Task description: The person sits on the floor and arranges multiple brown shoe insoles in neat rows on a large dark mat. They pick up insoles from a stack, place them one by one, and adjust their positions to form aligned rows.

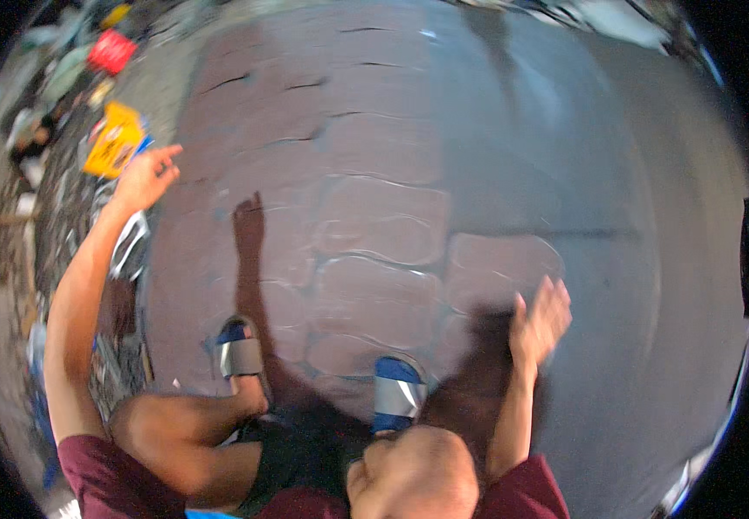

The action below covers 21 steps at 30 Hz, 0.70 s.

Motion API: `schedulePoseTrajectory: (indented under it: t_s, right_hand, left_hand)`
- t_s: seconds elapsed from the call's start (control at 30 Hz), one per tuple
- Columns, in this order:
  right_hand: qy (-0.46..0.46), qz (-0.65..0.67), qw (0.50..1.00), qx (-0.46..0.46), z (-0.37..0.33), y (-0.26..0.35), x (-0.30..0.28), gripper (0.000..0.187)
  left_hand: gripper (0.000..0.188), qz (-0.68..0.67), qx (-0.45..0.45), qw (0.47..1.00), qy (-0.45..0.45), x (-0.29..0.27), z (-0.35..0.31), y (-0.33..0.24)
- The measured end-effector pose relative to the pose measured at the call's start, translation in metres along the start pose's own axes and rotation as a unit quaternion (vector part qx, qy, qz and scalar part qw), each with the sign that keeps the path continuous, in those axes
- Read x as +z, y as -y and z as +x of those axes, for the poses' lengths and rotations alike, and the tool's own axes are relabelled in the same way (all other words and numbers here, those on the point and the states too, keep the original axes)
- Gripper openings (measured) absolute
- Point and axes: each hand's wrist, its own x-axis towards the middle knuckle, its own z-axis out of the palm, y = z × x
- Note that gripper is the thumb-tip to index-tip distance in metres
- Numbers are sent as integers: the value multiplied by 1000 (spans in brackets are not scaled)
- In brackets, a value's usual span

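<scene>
My left hand (148,178) is held out at the left edge of the dark surface, its fingers partly stretched and nothing in them. A yellow packet (116,138) lies on the ground just beyond it. My right hand (542,322) is raised at the right, empty, fingers extended and slightly blurred. It is nearest to a flat, rounded reddish-brown patch (497,266), the rightmost of those laid side by side; whether it touches the patch I cannot tell. Similar glossy patches (381,221) cover the middle and left. What they are made of is unclear.
My sandalled feet stand on the patches, the left sandal (240,356) and right sandal (398,391). A smooth grey surface (625,259) stretches to the right. Scattered rubbish, including a red packet (112,53), lines the left edge. Shadows of my arms fall across the patches.
</scene>
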Motion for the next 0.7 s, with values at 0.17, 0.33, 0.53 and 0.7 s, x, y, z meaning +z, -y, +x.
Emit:
schedulePoseTrajectory:
  t_s: [0.17, 0.33, 0.53, 0.7]
  right_hand:
    - [164, -104, 978, 73, -86, 13, -40, 65]
    - [48, -177, 983, 21, -197, -68, 11, 59]
    - [162, -65, 984, 30, -121, 4, -31, 56]
    - [197, -80, 976, 36, -94, 27, -60, 55]
  left_hand:
    - [33, -233, -189, 926, -229, 48, -176, 233]
    - [43, -179, -537, 765, -307, 206, -378, 333]
    - [51, -459, -717, 356, -385, 322, -467, 424]
    - [68, -605, -647, 229, -404, 335, -382, 465]
